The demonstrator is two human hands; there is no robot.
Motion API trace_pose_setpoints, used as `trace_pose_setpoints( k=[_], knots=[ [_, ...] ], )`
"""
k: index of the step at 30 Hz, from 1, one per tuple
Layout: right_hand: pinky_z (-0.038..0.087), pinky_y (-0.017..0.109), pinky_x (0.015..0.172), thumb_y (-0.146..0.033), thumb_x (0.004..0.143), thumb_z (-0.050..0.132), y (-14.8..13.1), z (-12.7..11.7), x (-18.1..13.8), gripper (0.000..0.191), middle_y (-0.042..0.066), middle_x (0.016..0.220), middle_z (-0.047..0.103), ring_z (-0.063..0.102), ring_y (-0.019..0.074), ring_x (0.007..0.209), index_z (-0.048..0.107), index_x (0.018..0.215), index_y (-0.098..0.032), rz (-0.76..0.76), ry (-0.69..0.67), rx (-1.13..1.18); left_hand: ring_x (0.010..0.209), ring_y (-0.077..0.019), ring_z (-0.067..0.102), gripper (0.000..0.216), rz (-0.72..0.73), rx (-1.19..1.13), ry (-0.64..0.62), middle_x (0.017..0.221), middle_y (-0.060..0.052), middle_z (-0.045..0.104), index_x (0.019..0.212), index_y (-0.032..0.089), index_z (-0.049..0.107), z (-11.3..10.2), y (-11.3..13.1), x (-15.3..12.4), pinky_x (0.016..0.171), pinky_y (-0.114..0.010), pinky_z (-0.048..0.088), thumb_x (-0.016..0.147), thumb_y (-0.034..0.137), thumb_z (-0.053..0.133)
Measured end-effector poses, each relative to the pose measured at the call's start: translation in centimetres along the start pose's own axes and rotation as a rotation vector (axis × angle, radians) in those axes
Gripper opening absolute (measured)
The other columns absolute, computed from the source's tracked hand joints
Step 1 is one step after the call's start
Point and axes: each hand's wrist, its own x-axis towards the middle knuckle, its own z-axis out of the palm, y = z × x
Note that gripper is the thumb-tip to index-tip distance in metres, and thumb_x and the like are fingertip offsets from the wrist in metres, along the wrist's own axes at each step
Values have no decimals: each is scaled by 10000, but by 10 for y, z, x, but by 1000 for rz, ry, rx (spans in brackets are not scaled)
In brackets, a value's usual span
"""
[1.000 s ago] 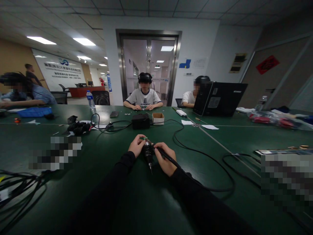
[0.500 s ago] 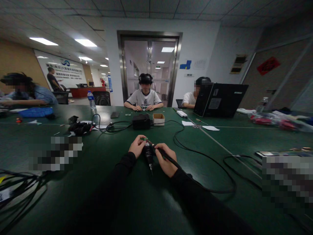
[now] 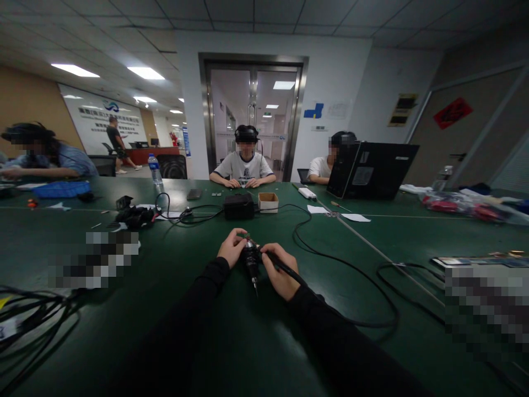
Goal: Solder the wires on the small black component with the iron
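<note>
Clamping a black tool [image 3: 251,260] between them, left hand [image 3: 231,248] and right hand [image 3: 280,270] fingers press its sides.

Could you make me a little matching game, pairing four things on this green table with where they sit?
Things:
1. water bottle
2. cardboard box
3. open laptop
4. black corded tool

Places:
A. between the person's left hand and right hand
B. far right side, in front of a seated person
C. far left, near an empty chair
D. centre of the table, right beside a black power unit

Pairs: 1-C, 2-D, 3-B, 4-A
</note>
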Motion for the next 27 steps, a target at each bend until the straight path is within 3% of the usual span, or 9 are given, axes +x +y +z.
trace_pose_setpoints(
  k=[27],
  knots=[
    [473, 243, 700, -259, 858, 511, -1, -1, 0, 116, 0, 796, 678, 615, 149, 709, 619, 877, -221, 22, 30, 1, 773, -168, 663, 264, -14, -49, 10, 802, -13, 706, 1004, 218, 545, 0, -9, 5, 818, -313, 480, 753, 277, 602]
  ],
)
